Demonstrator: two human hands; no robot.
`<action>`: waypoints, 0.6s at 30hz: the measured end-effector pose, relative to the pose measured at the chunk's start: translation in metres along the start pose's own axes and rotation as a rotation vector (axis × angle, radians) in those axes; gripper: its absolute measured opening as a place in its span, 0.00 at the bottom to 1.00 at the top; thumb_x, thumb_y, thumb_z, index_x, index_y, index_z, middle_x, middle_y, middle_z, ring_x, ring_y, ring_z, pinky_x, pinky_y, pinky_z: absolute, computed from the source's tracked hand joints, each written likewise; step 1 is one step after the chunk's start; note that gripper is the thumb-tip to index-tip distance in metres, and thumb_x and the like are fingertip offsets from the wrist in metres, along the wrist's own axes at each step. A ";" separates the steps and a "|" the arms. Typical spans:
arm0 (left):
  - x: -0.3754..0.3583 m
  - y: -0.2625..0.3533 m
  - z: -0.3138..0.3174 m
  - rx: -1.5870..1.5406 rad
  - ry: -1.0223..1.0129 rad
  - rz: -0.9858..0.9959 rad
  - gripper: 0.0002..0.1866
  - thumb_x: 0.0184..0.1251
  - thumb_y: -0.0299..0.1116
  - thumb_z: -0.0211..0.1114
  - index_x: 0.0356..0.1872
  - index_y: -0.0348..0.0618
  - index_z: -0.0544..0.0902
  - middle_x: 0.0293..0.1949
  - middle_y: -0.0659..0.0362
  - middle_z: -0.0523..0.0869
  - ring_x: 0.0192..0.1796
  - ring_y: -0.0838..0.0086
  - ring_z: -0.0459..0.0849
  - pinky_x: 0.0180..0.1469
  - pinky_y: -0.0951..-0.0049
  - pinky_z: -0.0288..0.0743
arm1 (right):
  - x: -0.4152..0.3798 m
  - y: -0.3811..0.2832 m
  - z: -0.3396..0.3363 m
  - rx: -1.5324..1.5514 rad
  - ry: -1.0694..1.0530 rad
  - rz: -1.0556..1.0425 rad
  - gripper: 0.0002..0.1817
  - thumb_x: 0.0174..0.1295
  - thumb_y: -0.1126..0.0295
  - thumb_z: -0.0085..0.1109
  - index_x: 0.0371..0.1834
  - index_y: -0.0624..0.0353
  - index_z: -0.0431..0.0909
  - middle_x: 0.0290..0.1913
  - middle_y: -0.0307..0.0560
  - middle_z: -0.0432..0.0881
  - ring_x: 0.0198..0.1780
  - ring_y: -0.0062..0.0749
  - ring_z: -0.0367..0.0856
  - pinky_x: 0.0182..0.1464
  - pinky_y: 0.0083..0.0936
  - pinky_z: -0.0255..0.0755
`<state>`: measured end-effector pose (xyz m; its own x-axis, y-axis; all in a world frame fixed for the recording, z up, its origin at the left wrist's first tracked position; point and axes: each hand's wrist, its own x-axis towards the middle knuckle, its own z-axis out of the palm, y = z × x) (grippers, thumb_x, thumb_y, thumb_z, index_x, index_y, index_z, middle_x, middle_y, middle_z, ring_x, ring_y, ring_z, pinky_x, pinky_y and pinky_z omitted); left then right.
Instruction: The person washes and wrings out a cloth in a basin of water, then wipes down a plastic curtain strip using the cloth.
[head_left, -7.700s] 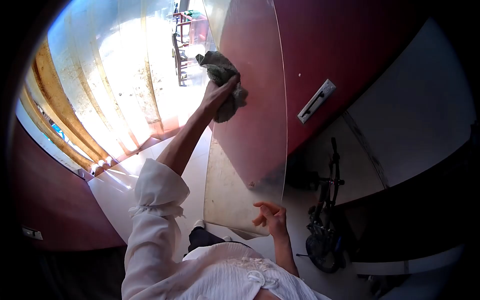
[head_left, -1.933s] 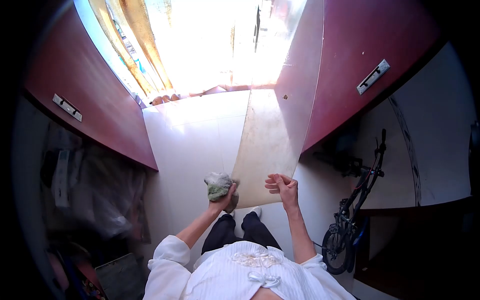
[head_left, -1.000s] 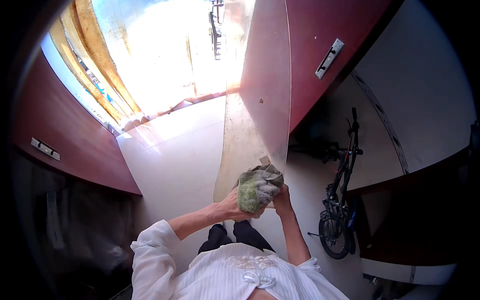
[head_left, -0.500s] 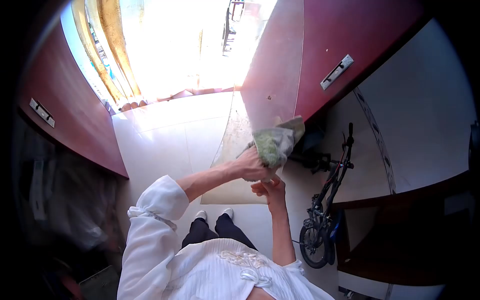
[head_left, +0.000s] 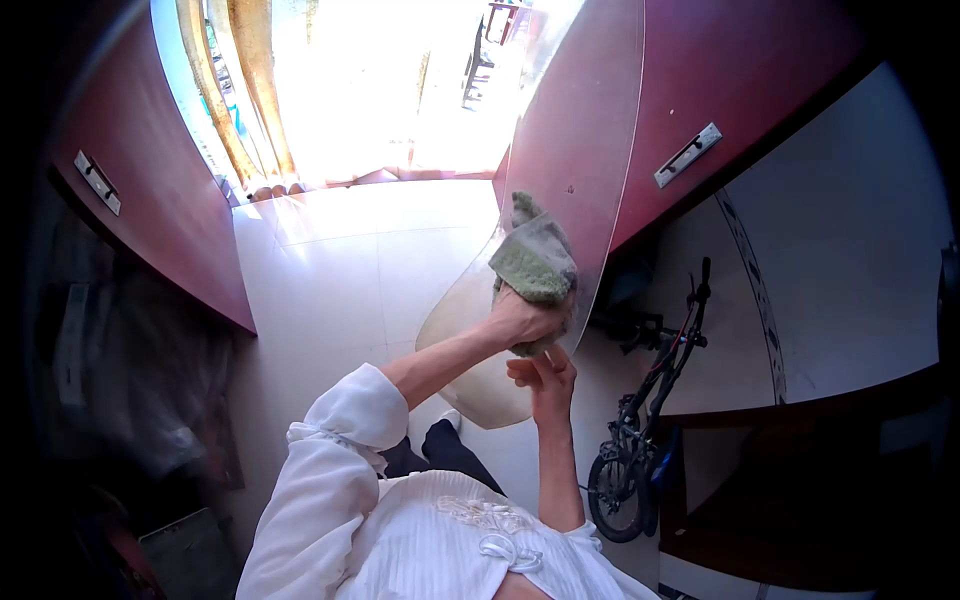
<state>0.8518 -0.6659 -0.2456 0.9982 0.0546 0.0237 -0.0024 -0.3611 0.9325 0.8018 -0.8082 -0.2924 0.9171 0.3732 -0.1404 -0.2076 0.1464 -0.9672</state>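
My left hand [head_left: 530,316] is closed on a green-grey cloth [head_left: 538,262], which lies bunched against a clear plastic sheet [head_left: 575,150]. The see-through sheet hangs from the top of the view, and its lower end curves toward me above the floor. Just below the cloth, my right hand [head_left: 548,388] has its fingers curled at the sheet's edge and seems to pinch it. The fingertips of my left hand are hidden by the cloth.
Red door panels with metal handles stand at left [head_left: 97,182] and right [head_left: 688,155] of a bright doorway. A folded black bicycle [head_left: 640,430] leans at right beside dark wooden furniture [head_left: 800,530]. Covered items [head_left: 150,380] fill the dark left side. Pale tiles [head_left: 340,300] form the floor.
The cloth has shifted and turned, with its folds now lying differently over the sheet. The sheet's lower end now curls into a rounded shape. Both hands stay close together.
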 end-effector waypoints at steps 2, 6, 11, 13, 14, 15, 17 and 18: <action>-0.056 0.010 0.015 0.188 -0.127 0.211 0.23 0.60 0.50 0.54 0.50 0.45 0.75 0.53 0.47 0.75 0.60 0.54 0.68 0.65 0.58 0.56 | 0.000 0.034 -0.018 0.108 0.206 -0.293 0.16 0.61 0.69 0.56 0.50 0.66 0.74 0.42 0.41 0.81 0.43 0.24 0.79 0.43 0.22 0.74; -0.089 0.012 0.028 0.356 0.034 0.420 0.24 0.62 0.52 0.52 0.51 0.45 0.75 0.54 0.48 0.74 0.59 0.53 0.69 0.65 0.57 0.57 | -0.018 0.027 -0.032 0.177 0.099 -0.205 0.13 0.58 0.70 0.58 0.43 0.66 0.77 0.43 0.42 0.81 0.46 0.22 0.77 0.49 0.23 0.71; 0.020 0.013 -0.007 0.106 0.151 -0.008 0.30 0.62 0.59 0.49 0.49 0.42 0.76 0.47 0.48 0.80 0.54 0.56 0.76 0.58 0.63 0.66 | -0.022 -0.019 0.001 0.108 -0.010 -0.069 0.17 0.65 0.66 0.53 0.53 0.65 0.74 0.28 0.52 0.84 0.24 0.31 0.83 0.27 0.17 0.75; 0.036 0.018 -0.026 0.031 0.107 -0.115 0.32 0.62 0.59 0.48 0.50 0.39 0.75 0.47 0.47 0.80 0.54 0.59 0.76 0.58 0.63 0.66 | -0.020 -0.026 0.004 0.095 -0.050 -0.094 0.19 0.65 0.65 0.53 0.55 0.65 0.73 0.28 0.52 0.84 0.25 0.30 0.83 0.26 0.17 0.74; 0.040 0.008 -0.025 0.049 0.074 -0.091 0.32 0.62 0.59 0.49 0.51 0.38 0.74 0.48 0.46 0.79 0.55 0.60 0.76 0.58 0.63 0.66 | -0.021 -0.024 0.003 0.101 -0.049 -0.092 0.19 0.65 0.66 0.53 0.56 0.64 0.72 0.28 0.52 0.85 0.25 0.31 0.83 0.25 0.17 0.73; 0.022 0.001 -0.013 -0.008 0.038 -0.029 0.31 0.62 0.57 0.50 0.53 0.38 0.73 0.51 0.46 0.77 0.58 0.62 0.73 0.60 0.64 0.64 | -0.019 -0.021 0.000 0.107 -0.052 -0.094 0.19 0.65 0.66 0.54 0.57 0.63 0.71 0.28 0.51 0.85 0.24 0.32 0.84 0.24 0.17 0.72; -0.031 -0.018 0.020 0.108 -0.017 0.160 0.32 0.62 0.55 0.52 0.58 0.41 0.68 0.59 0.48 0.69 0.64 0.63 0.66 0.65 0.67 0.59 | -0.014 -0.004 -0.020 0.141 0.031 -0.158 0.20 0.65 0.68 0.53 0.58 0.64 0.70 0.36 0.54 0.84 0.35 0.30 0.84 0.39 0.18 0.75; -0.057 -0.028 0.034 0.267 -0.045 0.276 0.33 0.62 0.55 0.53 0.62 0.43 0.65 0.64 0.49 0.64 0.67 0.64 0.61 0.68 0.69 0.56 | -0.013 0.006 -0.027 0.174 0.104 -0.228 0.20 0.65 0.68 0.53 0.58 0.65 0.70 0.41 0.55 0.84 0.40 0.30 0.84 0.46 0.19 0.75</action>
<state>0.7969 -0.6906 -0.2858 0.9638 -0.1171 0.2397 -0.2619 -0.5869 0.7662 0.7978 -0.8369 -0.3019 0.9748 0.2180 0.0468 -0.0390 0.3734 -0.9269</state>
